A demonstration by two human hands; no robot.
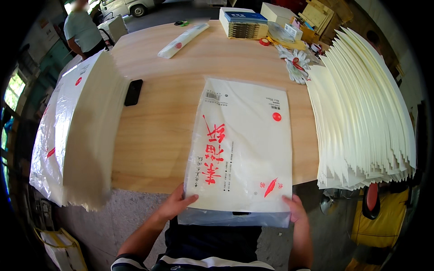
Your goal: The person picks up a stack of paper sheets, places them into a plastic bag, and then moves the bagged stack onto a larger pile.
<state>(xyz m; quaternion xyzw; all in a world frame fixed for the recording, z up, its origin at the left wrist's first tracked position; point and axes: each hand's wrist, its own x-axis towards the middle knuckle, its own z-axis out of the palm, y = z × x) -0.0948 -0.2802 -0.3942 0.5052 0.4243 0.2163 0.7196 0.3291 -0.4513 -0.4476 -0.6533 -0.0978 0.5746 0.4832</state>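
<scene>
A clear plastic bag (253, 135) with red and black print lies over the table's near edge, with white paper sheets inside it. Its near end, a see-through flap with a handle slot, hangs past the sheets toward my body. My left hand (178, 202) grips the bag's near left corner, thumb on top. At the near right corner my right hand (296, 209) pinches the other side, its thumb on the upper face. The fingers of both hands are partly hidden beneath the bag.
On the left rises a tall stack of filled bags (79, 122), beside a black phone (133, 92). A fanned stack of white paper (361, 117) stands right. Farther back lie a rolled plastic bundle (183, 40), gloves (296, 63) and a box (244, 25). A person (83, 29) stands far left.
</scene>
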